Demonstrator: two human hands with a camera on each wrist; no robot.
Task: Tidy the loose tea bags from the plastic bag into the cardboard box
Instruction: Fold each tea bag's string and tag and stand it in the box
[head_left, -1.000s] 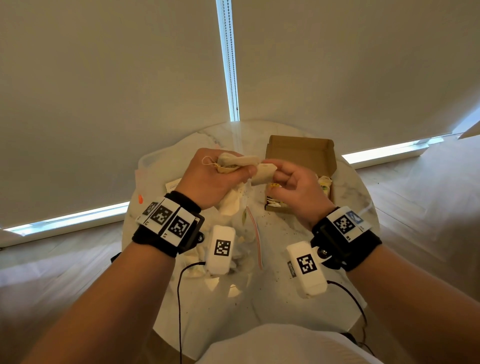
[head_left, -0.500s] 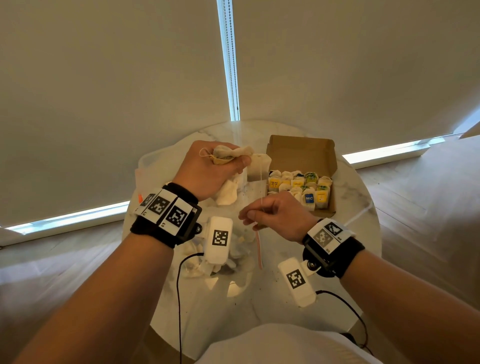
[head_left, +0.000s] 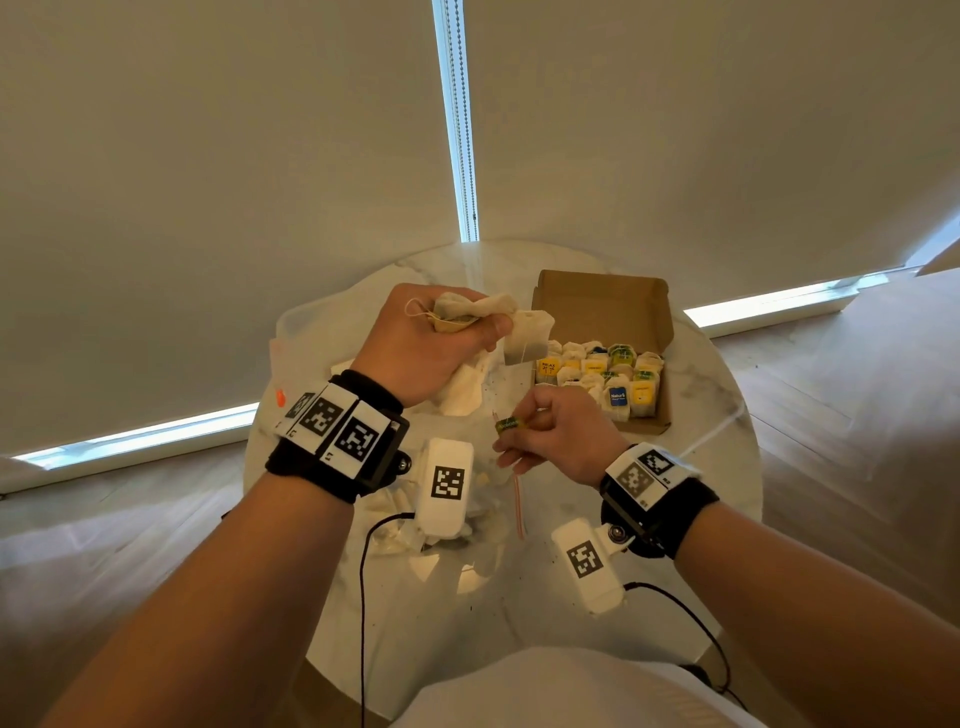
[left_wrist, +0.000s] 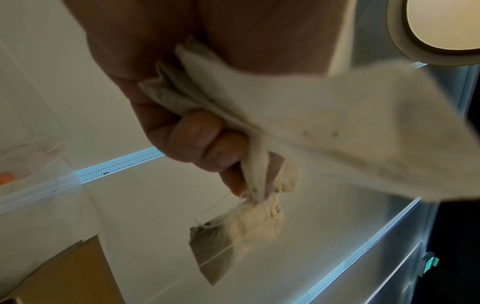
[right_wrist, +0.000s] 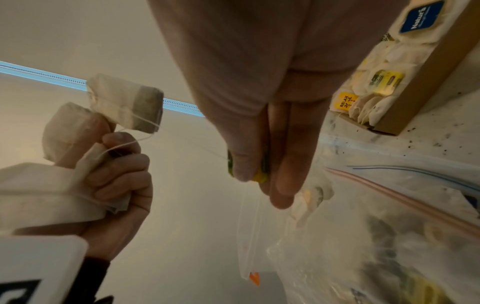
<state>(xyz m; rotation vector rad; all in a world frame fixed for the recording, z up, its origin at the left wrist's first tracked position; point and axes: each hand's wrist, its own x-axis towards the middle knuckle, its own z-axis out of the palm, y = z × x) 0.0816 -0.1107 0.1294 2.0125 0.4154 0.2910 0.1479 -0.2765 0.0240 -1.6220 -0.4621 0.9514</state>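
— What changed just now?

— The right hand (head_left: 558, 439) has dropped below the left hand (head_left: 426, 343), pinching a tag (head_left: 508, 424) and drawing its string from the fistful of tea bags (head_left: 470, 312).

— Meaning?

— One's untangling; the cardboard box (head_left: 602, 358) waits just beyond the right hand.

Bare forearms; black wristbands (head_left: 332, 457) with white square-code tags; white camera pods (head_left: 445, 488), black cables (head_left: 363, 597); white garment (head_left: 545, 691).

Cardboard box (head_left: 602, 306) sat open, lid flap upright, packed with upright tea bags (head_left: 605, 376) bearing yellow and blue tags. Left of box, clear plastic bag (head_left: 467, 525) lay crumpled, holding more; several hung bunched above.
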